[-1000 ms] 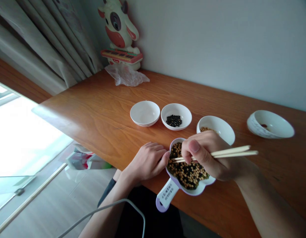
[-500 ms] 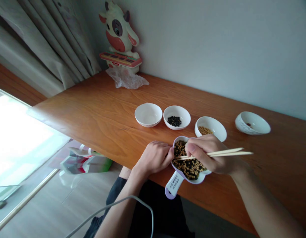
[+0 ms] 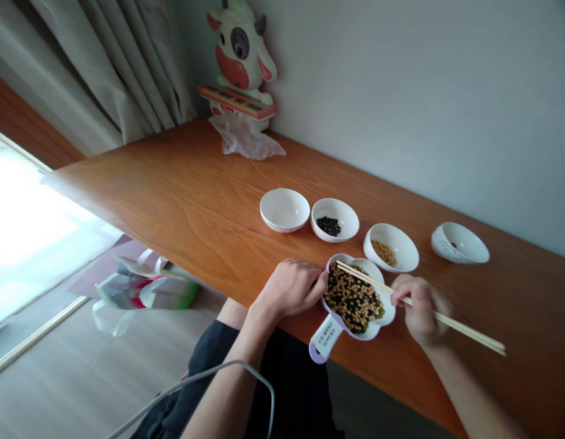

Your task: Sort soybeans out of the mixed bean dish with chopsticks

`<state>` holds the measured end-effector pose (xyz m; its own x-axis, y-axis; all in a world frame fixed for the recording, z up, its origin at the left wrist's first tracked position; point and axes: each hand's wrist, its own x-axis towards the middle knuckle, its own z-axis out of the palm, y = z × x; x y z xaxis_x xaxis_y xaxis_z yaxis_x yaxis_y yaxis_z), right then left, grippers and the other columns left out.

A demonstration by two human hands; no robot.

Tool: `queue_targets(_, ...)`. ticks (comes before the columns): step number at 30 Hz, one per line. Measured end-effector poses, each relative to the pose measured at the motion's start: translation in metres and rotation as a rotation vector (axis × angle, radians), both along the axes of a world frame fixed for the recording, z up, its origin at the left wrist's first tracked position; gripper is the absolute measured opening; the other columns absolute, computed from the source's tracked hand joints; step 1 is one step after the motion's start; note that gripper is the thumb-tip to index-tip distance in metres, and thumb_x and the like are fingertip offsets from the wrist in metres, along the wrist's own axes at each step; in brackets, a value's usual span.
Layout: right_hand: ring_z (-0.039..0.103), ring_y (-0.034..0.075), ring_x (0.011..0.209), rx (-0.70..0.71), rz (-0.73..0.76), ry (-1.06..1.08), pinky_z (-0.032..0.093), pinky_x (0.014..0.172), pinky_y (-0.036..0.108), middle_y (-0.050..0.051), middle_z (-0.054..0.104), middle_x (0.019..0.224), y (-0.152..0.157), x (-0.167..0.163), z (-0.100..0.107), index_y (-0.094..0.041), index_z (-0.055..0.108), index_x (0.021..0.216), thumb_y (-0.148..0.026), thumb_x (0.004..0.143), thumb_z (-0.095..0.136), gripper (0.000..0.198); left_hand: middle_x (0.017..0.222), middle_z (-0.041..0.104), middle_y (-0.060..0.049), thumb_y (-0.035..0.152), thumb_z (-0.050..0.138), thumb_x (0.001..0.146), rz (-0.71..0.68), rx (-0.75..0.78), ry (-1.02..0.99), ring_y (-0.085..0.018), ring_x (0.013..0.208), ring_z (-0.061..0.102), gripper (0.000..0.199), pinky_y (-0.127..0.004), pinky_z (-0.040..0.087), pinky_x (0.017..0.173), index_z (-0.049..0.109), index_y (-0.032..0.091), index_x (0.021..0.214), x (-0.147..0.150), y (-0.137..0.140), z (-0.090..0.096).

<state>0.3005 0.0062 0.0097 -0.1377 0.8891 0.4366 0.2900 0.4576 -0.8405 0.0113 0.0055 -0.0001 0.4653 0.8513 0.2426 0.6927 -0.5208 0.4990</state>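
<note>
In my right hand (image 3: 423,311) is a pair of light wooden chopsticks (image 3: 465,331), their tips over the upper left of a white and purple flower-shaped dish (image 3: 387,308). Mixed tan and black beans (image 3: 353,296), with some green ones at the edges, lie in the dish. Its short labelled handle (image 3: 325,335) sticks out past the table edge. My left hand (image 3: 294,286) rests on the table with curled fingers, its thumb and forefinger closed at the dish's left rim. Nothing shows between the chopstick tips.
Behind the dish stand a white bowl (image 3: 284,210) without beans, a bowl (image 3: 348,228) of black beans and a bowl (image 3: 403,250) of tan beans. Another bowl (image 3: 469,244), farther right, holds something small and dark. A cow toy keyboard (image 3: 239,100) and plastic bag (image 3: 248,141) sit at the back.
My right hand has drawn back to the right, uncovering more of the dish. The chopsticks now slant down to the right, with tips higher in the dish. The left hand stays at the rim.
</note>
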Motion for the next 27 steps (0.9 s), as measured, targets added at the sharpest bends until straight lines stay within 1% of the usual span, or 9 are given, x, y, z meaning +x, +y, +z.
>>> queue_targets(3, 0.061, 0.025, 0.059, 0.064, 0.046, 0.008, 0.046, 0.057, 0.043, 0.006, 0.065, 0.061, 0.002, -0.002, 0.001, -0.024, 0.071, 0.069, -0.042, 0.098, 0.060, 0.035, 0.080, 0.072, -0.004, 0.034, 0.032, 0.113, -0.016, -0.006, -0.033, -0.018, 0.072, 0.065, 0.048, -0.031, 0.043, 0.075, 0.057, 0.020, 0.076, -0.002, -0.002, 0.002)
queue_targets(7, 0.052, 0.022, 0.051, 0.139, 0.006, 0.107, 0.044, 0.056, 0.043, 0.003, 0.053, 0.053, -0.002, -0.005, -0.001, -0.025, 0.058, 0.066, -0.039, 0.105, 0.039, 0.046, 0.079, 0.069, -0.003, 0.033, 0.024, 0.115, -0.017, -0.052, -0.077, -0.017, 0.073, 0.064, 0.050, -0.032, 0.043, 0.078, 0.053, 0.021, 0.076, -0.005, -0.003, 0.002)
queue_targets(10, 0.053, 0.022, 0.053, 0.142, 0.010, 0.108, 0.045, 0.056, 0.041, 0.003, 0.053, 0.055, -0.012, -0.004, -0.008, -0.025, 0.060, 0.071, -0.036, 0.107, 0.030, 0.049, 0.079, 0.068, -0.003, 0.033, 0.023, 0.115, -0.014, -0.074, -0.066, -0.017, 0.073, 0.062, 0.049, -0.032, 0.043, 0.079, 0.051, 0.021, 0.077, -0.005, -0.003, 0.003)
queue_targets(14, 0.065, 0.023, 0.069, 0.204, 0.008, 0.049, 0.048, 0.056, 0.039, 0.008, 0.068, 0.076, -0.020, 0.001, -0.025, -0.022, 0.075, 0.092, -0.034, 0.108, 0.034, 0.045, 0.080, 0.067, -0.003, 0.035, 0.026, 0.115, -0.014, -0.079, -0.024, -0.017, 0.073, 0.060, 0.047, -0.032, 0.043, 0.078, 0.050, 0.021, 0.077, -0.004, -0.002, 0.004)
queue_targets(17, 0.066, 0.023, 0.071, 0.328, 0.015, 0.025, 0.050, 0.056, 0.039, 0.009, 0.071, 0.079, -0.019, 0.007, -0.034, -0.021, 0.080, 0.093, -0.043, 0.110, 0.034, 0.054, 0.081, 0.066, -0.003, 0.034, 0.025, 0.115, -0.015, -0.094, -0.017, -0.017, 0.073, 0.059, 0.046, -0.032, 0.042, 0.078, 0.049, 0.021, 0.078, -0.003, -0.001, 0.005)
queue_targets(19, 0.067, 0.023, 0.071, 0.434, 0.006, 0.018, 0.051, 0.056, 0.040, 0.008, 0.071, 0.080, -0.017, 0.010, -0.035, -0.021, 0.081, 0.095, -0.045, 0.110, 0.036, 0.053, 0.080, 0.065, -0.002, 0.035, 0.025, 0.115, -0.017, -0.100, -0.007, -0.016, 0.072, 0.058, 0.046, -0.032, 0.041, 0.078, 0.048, 0.021, 0.078, -0.002, -0.001, 0.004)
queue_targets(22, 0.070, 0.025, 0.073, 0.564, 0.048, -0.066, 0.055, 0.058, 0.042, 0.009, 0.073, 0.083, -0.015, 0.013, -0.030, -0.018, 0.080, 0.104, -0.040, 0.109, 0.046, 0.041, 0.079, 0.064, -0.002, 0.035, 0.024, 0.115, -0.015, -0.102, 0.007, -0.016, 0.072, 0.057, 0.047, -0.032, 0.040, 0.078, 0.046, 0.021, 0.076, -0.002, -0.002, 0.003)
queue_targets(24, 0.069, 0.023, 0.069, 0.588, 0.116, -0.107, 0.056, 0.057, 0.041, 0.009, 0.072, 0.080, -0.015, 0.013, -0.027, -0.017, 0.079, 0.106, -0.041, 0.108, 0.051, 0.037, 0.079, 0.063, -0.002, 0.035, 0.025, 0.115, -0.013, -0.104, 0.011, -0.016, 0.072, 0.057, 0.047, -0.032, 0.040, 0.078, 0.046, 0.021, 0.076, -0.002, -0.002, 0.003)
queue_targets(27, 0.066, 0.020, 0.065, 0.570, 0.170, -0.077, 0.055, 0.057, 0.039, 0.006, 0.071, 0.077, -0.015, 0.013, -0.024, -0.017, 0.078, 0.103, -0.041, 0.104, 0.059, 0.030, 0.078, 0.062, -0.002, 0.035, 0.025, 0.115, -0.007, -0.109, 0.010, -0.016, 0.072, 0.056, 0.045, -0.032, 0.039, 0.078, 0.044, 0.021, 0.076, -0.002, -0.002, 0.004)
